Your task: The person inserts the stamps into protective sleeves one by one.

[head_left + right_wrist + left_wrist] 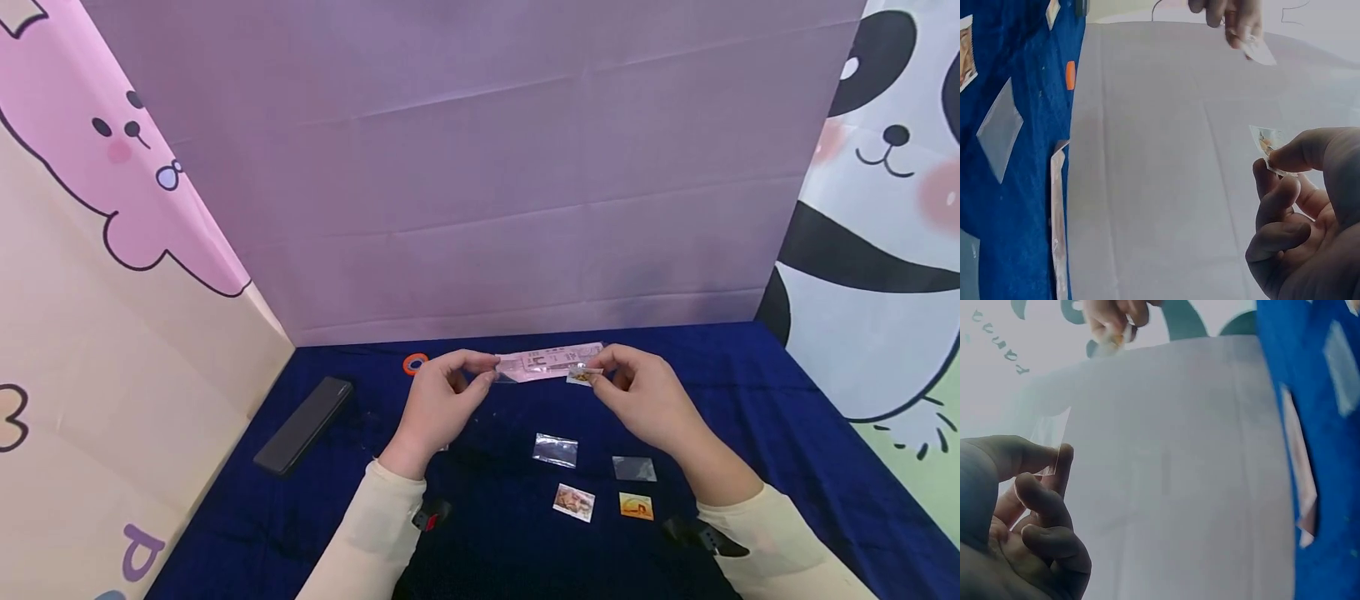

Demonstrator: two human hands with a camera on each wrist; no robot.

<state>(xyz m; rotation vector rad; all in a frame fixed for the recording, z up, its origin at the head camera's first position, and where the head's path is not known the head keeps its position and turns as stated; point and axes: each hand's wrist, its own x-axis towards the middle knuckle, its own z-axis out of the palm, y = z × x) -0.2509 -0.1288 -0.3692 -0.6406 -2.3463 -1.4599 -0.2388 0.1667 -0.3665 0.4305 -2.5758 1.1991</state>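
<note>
The left hand (pixel 442 407) pinches a small clear piece of film (pixel 1051 434) between thumb and index finger, the other fingers loosely curled; it looks like a plastic sleeve, though the left wrist view is too pale to be sure. The right hand (pixel 649 402) pinches a little printed card (pixel 1266 142) the same way, both held up above the table (pixel 780 408). Taking the gap between the hands as the dial's centre, a pink packet (pixel 551 360) lies at twelve o'clock. A shiny clear sleeve (pixel 556 451) sits at six, with a reddish picture card (pixel 573 502) below it, between five and six. A second clear sleeve (pixel 634 469) lies between four and five, a yellow picture card (pixel 636 506) near five. An orange ring (pixel 414 363) is at nine, and a long black case (pixel 303 425) farther out, between eight and nine.
</note>
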